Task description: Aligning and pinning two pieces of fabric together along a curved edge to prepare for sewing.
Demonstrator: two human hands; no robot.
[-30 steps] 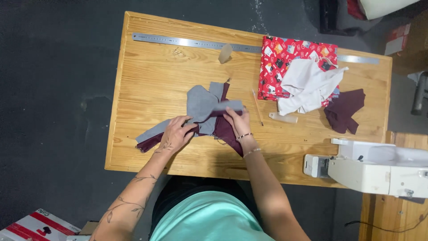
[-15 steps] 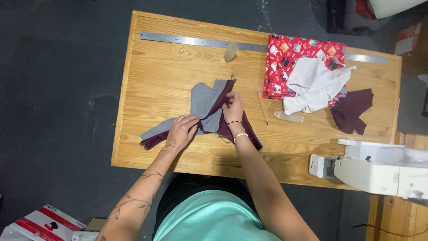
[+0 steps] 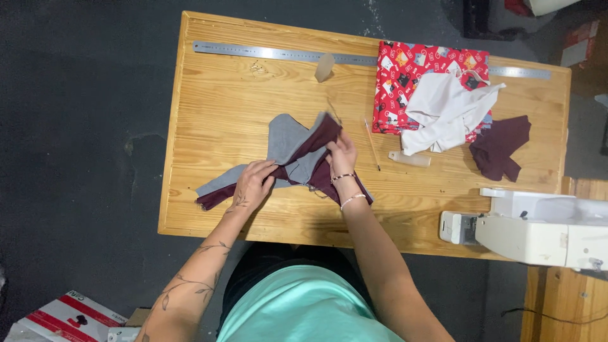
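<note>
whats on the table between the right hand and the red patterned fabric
In the head view, a thin pencil lies on bare wood between the right hand and the red patterned fabric.

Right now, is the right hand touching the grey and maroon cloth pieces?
Touching. The head view shows the right hand resting on the grey and maroon cloth pieces, its fingers pressing the folded maroon edge, with no gap between them.

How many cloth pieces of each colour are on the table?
Grey: 1, grey piece under both hands
Dark maroon: 2, maroon piece in the hands and maroon piece at the right
Red patterned: 1, red cloth
White: 1, white cloth lying on the red one
Total: 5
</note>
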